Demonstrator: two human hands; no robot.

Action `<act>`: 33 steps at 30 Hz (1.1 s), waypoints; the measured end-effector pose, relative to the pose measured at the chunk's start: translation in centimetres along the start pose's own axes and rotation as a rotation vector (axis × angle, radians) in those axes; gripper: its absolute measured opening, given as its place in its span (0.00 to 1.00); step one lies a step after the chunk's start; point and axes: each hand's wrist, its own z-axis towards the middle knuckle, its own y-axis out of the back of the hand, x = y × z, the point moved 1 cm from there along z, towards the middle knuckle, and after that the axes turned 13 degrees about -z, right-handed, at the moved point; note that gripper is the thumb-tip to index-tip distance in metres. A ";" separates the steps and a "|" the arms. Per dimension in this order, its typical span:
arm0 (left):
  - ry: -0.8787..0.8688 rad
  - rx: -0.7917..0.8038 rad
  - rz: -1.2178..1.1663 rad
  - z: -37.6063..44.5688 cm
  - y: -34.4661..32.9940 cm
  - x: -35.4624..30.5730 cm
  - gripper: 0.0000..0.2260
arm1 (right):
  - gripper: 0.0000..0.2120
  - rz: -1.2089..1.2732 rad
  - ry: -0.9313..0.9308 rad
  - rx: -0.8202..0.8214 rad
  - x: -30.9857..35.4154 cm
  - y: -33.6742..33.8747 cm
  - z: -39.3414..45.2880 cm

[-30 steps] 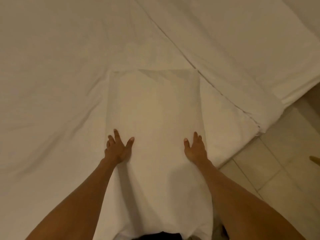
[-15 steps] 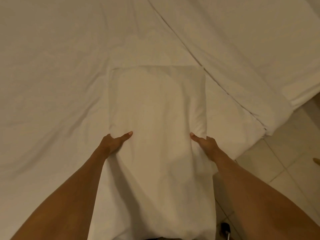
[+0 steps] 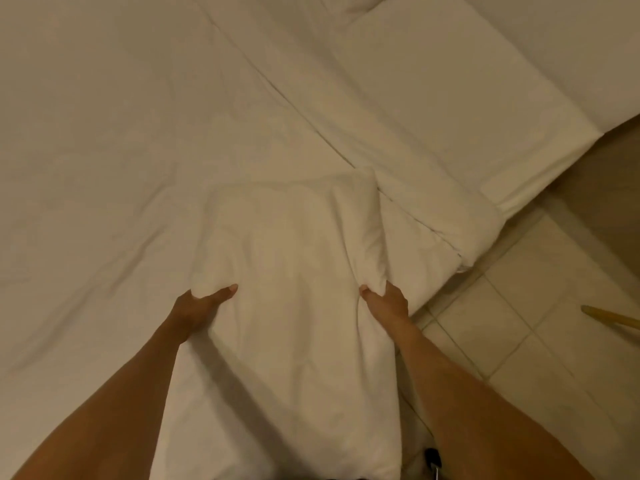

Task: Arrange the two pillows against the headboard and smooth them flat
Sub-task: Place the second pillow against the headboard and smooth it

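Both grips are closed on the pillow (image 3: 291, 292): our left hand (image 3: 199, 306) pinches its left edge with the thumb lying on top and the fingers tucked out of sight beneath, and our right hand (image 3: 388, 306) bunches the right edge the same way, cloth gathered into deep folds just above the knuckles.

Position: the pillow lies lengthwise on the bed (image 3: 104, 150), its far end toward the middle of the mattress, its near end overhanging toward us. Just beside its right edge runs a folded white duvet (image 3: 450, 116), ending at the bed corner above the tiled floor (image 3: 519, 323). No headboard is in view, nor can we pick out a second pillow.

Handling judgement: light, soft, fully compliant. The filling dents and creases wherever our fingers press (note the puckers radiating from the right hand), so it will sag between two holding points and will not keep its shape when carried. The cotton case looks loose over the filling and may slide on it.

Where to hold: the long side edges at about mid-length, as now, with filling taken into the pinch rather than case alone. Corners would give only slack cloth.
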 end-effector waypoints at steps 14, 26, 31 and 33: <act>-0.212 -0.005 -0.090 -16.7 -13.0 -11.9 0.38 | 0.30 0.032 0.231 -0.097 -1.1 25.1 -1.6; -0.313 0.086 -0.158 -18.8 -27.3 -26.1 0.42 | 0.27 -0.025 0.281 -0.293 1.0 45.3 4.6; -0.291 0.090 -0.192 -15.9 -31.7 -30.8 0.41 | 0.29 -0.114 0.279 -0.295 4.1 49.9 10.1; -0.269 0.086 -0.197 -14.9 -33.2 -32.3 0.41 | 0.29 -0.160 0.282 -0.275 5.5 51.4 12.1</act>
